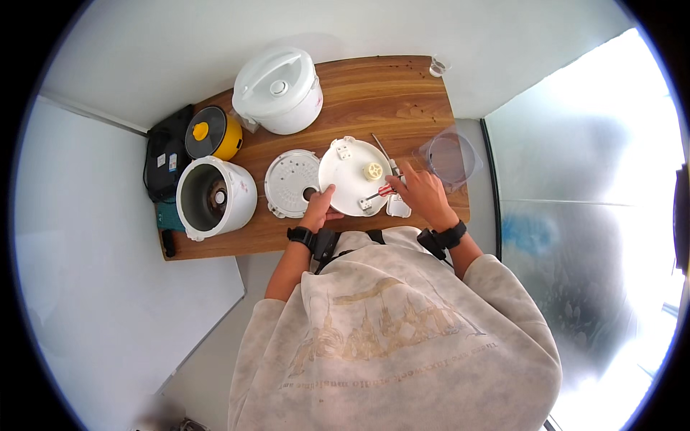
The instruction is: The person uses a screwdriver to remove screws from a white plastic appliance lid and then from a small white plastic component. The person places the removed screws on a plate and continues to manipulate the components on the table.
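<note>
A round white rice cooker lid (348, 179) lies on the wooden table with its inner side up. My left hand (318, 209) grips its lower left edge, thumb on top. Closed round the red and white handle of a screwdriver (384, 191), my right hand (425, 195) is over the lid's right side. The screwdriver's tip points at a small white bracket (366, 204) near the lid's lower edge; contact cannot be made out. A cream spoked knob (372, 171) sits on the lid. Beyond my right hand lies another thin tool (381, 146). A small white part (399, 207) rests beside the lid.
To the left lies a perforated white disc (289, 178). Farther left stand an open cooker body (241, 197), a yellow pot (228, 138) and a black case (162, 164). A lidded white cooker (284, 104) stands behind. On the right are a clear container (466, 159) and a small cup (436, 70).
</note>
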A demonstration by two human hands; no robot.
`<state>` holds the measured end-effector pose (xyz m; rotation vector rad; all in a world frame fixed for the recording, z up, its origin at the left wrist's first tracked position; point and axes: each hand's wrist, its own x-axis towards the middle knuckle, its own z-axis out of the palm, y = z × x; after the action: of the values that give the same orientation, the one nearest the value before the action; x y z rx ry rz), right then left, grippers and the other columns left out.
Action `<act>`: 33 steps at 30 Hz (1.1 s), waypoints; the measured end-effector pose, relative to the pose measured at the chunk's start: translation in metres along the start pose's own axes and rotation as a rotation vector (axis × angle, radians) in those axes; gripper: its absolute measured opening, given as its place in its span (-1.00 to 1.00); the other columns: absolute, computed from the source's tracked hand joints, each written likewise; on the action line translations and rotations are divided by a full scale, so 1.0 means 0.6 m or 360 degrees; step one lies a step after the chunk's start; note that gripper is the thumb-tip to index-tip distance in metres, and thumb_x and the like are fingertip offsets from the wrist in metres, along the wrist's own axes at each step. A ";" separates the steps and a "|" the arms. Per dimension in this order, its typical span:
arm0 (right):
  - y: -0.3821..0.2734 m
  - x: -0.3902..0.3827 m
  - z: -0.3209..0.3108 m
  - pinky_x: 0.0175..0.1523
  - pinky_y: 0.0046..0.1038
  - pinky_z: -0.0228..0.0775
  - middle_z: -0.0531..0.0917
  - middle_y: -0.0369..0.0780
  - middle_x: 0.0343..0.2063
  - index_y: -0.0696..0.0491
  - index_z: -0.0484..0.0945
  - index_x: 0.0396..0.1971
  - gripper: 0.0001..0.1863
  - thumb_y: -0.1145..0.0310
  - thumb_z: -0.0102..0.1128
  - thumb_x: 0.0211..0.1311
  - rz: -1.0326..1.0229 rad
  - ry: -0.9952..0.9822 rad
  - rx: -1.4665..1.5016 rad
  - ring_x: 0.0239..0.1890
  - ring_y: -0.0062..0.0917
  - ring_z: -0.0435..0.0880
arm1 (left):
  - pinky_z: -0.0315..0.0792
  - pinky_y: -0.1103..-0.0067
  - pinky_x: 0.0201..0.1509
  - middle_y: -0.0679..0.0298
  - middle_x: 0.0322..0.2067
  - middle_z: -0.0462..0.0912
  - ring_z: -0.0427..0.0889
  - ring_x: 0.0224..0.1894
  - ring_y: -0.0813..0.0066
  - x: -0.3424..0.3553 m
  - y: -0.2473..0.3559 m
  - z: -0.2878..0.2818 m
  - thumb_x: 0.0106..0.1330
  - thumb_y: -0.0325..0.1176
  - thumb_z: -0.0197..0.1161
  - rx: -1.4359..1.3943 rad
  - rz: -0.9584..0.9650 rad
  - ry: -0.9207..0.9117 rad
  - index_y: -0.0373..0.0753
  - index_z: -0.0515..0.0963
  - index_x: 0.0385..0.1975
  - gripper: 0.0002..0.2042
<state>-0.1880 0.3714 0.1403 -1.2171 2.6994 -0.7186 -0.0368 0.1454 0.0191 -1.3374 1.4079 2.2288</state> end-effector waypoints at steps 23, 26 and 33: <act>-0.032 -0.007 -0.030 -0.28 -0.15 0.47 0.61 -0.02 -0.24 0.16 0.34 -0.18 -0.66 0.23 0.20 0.30 -0.0556 -0.0153 0.0595 -0.35 -0.12 0.65 | 0.70 0.36 -0.37 0.08 -0.13 0.64 0.72 -0.22 0.24 0.005 0.019 -0.003 0.42 -0.11 0.11 0.0259 0.0124 0.0126 -0.39 0.40 0.08 -0.55; -0.035 0.003 -0.032 -0.32 -0.16 0.47 0.63 -0.02 -0.38 0.16 0.35 -0.16 -0.63 0.18 0.19 0.29 -0.0242 -0.0340 0.0238 -0.40 -0.12 0.65 | 0.70 0.34 -0.35 0.07 -0.11 0.64 0.72 -0.19 0.23 0.002 0.022 -0.001 0.42 -0.11 0.11 0.0308 0.0131 0.0138 -0.39 0.39 0.10 -0.54; -0.030 0.011 -0.026 -0.34 -0.16 0.47 0.63 -0.03 -0.51 0.08 0.35 -0.13 -0.60 0.14 0.23 0.23 -0.0283 -0.0303 0.0241 -0.43 -0.08 0.64 | 0.70 0.32 -0.35 0.06 -0.12 0.65 0.72 -0.21 0.23 0.004 0.021 0.000 0.42 -0.11 0.10 0.0311 0.0088 0.0138 -0.39 0.38 0.12 -0.53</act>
<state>-0.1844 0.3627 0.1631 -1.4202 2.3619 -0.7684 -0.0455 0.1379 0.0253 -1.3579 1.6633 2.0249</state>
